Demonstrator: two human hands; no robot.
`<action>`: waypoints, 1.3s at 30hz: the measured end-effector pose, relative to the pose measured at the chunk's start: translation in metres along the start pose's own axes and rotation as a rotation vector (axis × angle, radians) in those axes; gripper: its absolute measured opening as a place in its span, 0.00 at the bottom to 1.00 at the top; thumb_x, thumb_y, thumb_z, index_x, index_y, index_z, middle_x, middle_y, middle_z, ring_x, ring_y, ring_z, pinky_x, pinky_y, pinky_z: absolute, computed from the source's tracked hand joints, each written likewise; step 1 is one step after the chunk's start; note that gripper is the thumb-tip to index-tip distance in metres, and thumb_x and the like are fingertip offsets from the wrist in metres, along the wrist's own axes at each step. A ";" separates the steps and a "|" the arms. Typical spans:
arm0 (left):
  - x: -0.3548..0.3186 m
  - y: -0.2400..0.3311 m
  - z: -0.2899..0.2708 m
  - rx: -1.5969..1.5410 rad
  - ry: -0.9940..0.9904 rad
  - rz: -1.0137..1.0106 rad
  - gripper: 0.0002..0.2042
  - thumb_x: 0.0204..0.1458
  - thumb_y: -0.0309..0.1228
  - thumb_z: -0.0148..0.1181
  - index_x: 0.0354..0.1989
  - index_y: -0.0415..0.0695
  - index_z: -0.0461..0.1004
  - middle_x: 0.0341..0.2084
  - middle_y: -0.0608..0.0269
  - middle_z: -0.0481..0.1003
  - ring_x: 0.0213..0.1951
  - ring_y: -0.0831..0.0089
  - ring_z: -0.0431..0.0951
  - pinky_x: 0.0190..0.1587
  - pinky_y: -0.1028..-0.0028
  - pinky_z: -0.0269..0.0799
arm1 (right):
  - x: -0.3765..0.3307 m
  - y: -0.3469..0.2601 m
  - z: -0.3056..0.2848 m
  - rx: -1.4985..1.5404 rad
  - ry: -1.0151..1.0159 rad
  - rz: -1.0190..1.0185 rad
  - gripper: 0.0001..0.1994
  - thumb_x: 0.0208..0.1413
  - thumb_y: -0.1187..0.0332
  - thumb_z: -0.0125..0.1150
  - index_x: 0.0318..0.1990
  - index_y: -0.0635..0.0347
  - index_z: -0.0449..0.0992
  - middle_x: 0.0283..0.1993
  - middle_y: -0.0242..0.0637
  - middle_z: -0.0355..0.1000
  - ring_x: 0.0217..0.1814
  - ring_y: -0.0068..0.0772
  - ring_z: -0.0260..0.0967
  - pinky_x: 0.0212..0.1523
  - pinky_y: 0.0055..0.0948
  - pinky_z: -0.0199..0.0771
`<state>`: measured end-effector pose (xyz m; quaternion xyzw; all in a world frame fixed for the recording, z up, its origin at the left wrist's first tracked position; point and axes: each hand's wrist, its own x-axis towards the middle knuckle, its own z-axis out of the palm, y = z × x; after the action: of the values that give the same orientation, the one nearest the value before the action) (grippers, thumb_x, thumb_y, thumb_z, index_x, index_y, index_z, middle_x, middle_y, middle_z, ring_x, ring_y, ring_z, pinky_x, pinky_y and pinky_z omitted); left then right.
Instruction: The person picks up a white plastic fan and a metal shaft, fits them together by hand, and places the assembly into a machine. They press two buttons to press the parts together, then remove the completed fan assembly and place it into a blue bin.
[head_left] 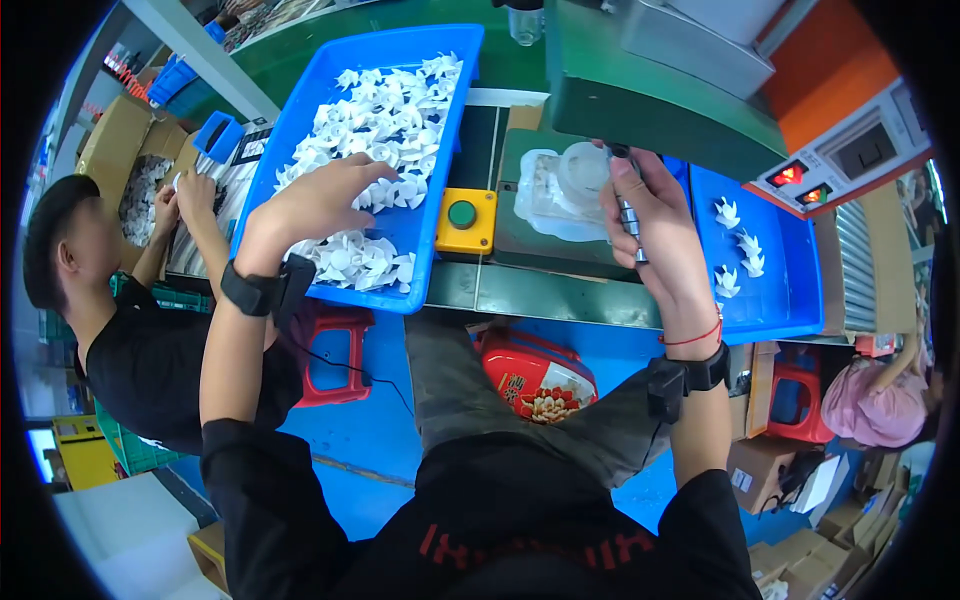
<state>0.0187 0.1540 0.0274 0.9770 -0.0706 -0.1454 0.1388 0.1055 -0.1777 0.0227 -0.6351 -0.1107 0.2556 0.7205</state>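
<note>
My left hand [325,205] hovers over a blue tray [305,110] heaped with small white plastic bladed parts [385,125]. Its fingers are spread and I see nothing gripped in them. My right hand [655,210] is closed round a slim silvery metal tool [629,218] with a black end, held roughly upright. Just left of that hand, a translucent round piece [585,172] sits on a whitish, irregular pad [540,190] on the green machine base. The right fingertips are beside this piece; whether they touch it I cannot tell.
A yellow box with a green push button [462,214] stands between tray and machine. The green machine head [660,110] overhangs the base. At right, another blue tray [785,300] holds several white bladed wheels [750,255]. A co-worker [130,310] sits at left; a red stool [340,355] stands nearby.
</note>
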 end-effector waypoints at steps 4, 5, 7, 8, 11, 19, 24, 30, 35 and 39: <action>0.022 0.003 0.018 0.073 -0.017 -0.055 0.29 0.49 0.26 0.64 0.62 0.43 0.63 0.54 0.49 0.67 0.52 0.52 0.72 0.53 0.63 0.70 | 0.010 -0.003 -0.007 0.012 -0.010 0.014 0.16 0.67 0.59 0.52 0.57 0.55 0.69 0.26 0.29 0.62 0.15 0.15 0.51 0.14 0.17 0.49; 0.028 0.004 0.025 0.100 -0.021 -0.047 0.29 0.49 0.26 0.64 0.62 0.43 0.62 0.54 0.48 0.66 0.51 0.52 0.72 0.53 0.62 0.70 | 0.012 -0.002 -0.008 -0.020 -0.025 -0.002 0.16 0.67 0.59 0.52 0.56 0.55 0.69 0.26 0.29 0.62 0.15 0.15 0.51 0.14 0.17 0.48; 0.035 0.004 0.033 0.157 -0.032 -0.040 0.29 0.50 0.27 0.63 0.62 0.45 0.61 0.53 0.47 0.65 0.50 0.50 0.72 0.53 0.62 0.70 | 0.011 -0.003 -0.009 -0.049 -0.044 -0.018 0.15 0.67 0.59 0.51 0.56 0.55 0.69 0.26 0.29 0.62 0.15 0.15 0.51 0.14 0.17 0.48; 0.037 0.003 0.035 0.157 -0.031 -0.038 0.29 0.50 0.27 0.63 0.62 0.45 0.61 0.53 0.47 0.65 0.50 0.50 0.72 0.53 0.62 0.70 | 0.005 -0.003 -0.010 -0.029 -0.003 -0.022 0.15 0.67 0.60 0.51 0.56 0.55 0.69 0.26 0.29 0.62 0.15 0.15 0.51 0.14 0.17 0.48; 0.042 0.000 0.040 0.235 -0.016 -0.053 0.27 0.51 0.26 0.62 0.60 0.45 0.61 0.52 0.48 0.64 0.49 0.50 0.72 0.52 0.62 0.70 | -0.016 0.001 -0.016 0.015 0.079 -0.030 0.15 0.68 0.60 0.49 0.56 0.57 0.68 0.26 0.29 0.62 0.14 0.14 0.51 0.13 0.16 0.48; 0.048 -0.021 0.043 -0.220 0.006 -0.010 0.25 0.51 0.27 0.66 0.56 0.50 0.62 0.49 0.50 0.66 0.51 0.55 0.71 0.52 0.63 0.70 | -0.074 0.024 -0.043 0.160 0.179 -0.049 0.14 0.68 0.64 0.45 0.56 0.58 0.65 0.25 0.31 0.60 0.12 0.13 0.50 0.10 0.14 0.48; 0.052 -0.024 0.034 -0.270 0.131 0.122 0.23 0.55 0.26 0.61 0.57 0.46 0.59 0.51 0.54 0.66 0.49 0.65 0.73 0.49 0.69 0.71 | -0.094 0.036 -0.050 0.198 0.221 -0.060 0.13 0.68 0.64 0.45 0.55 0.59 0.65 0.25 0.30 0.60 0.12 0.14 0.50 0.11 0.15 0.49; 0.035 -0.018 0.008 -0.819 0.336 -0.163 0.24 0.57 0.30 0.63 0.56 0.45 0.56 0.47 0.56 0.70 0.46 0.73 0.74 0.42 0.76 0.72 | -0.104 0.046 -0.055 0.251 0.245 -0.031 0.12 0.69 0.64 0.45 0.54 0.57 0.65 0.24 0.30 0.60 0.12 0.14 0.50 0.10 0.15 0.48; 0.021 0.028 0.003 -0.823 0.678 -0.125 0.25 0.57 0.30 0.62 0.55 0.41 0.53 0.45 0.54 0.70 0.45 0.73 0.74 0.42 0.76 0.73 | -0.101 0.053 -0.052 0.277 0.274 -0.016 0.11 0.69 0.64 0.45 0.53 0.56 0.65 0.24 0.30 0.60 0.11 0.14 0.50 0.10 0.15 0.49; 0.027 0.086 0.021 -0.843 0.989 -0.024 0.24 0.58 0.26 0.61 0.54 0.41 0.52 0.47 0.52 0.68 0.46 0.71 0.74 0.43 0.75 0.73 | -0.100 0.058 -0.051 0.301 0.267 -0.004 0.11 0.69 0.64 0.44 0.53 0.56 0.65 0.24 0.30 0.60 0.11 0.14 0.50 0.10 0.15 0.49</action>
<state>0.0291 0.0616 0.0261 0.7911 0.0755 0.3050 0.5248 0.0324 -0.2685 -0.0258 -0.5481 0.0242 0.1812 0.8162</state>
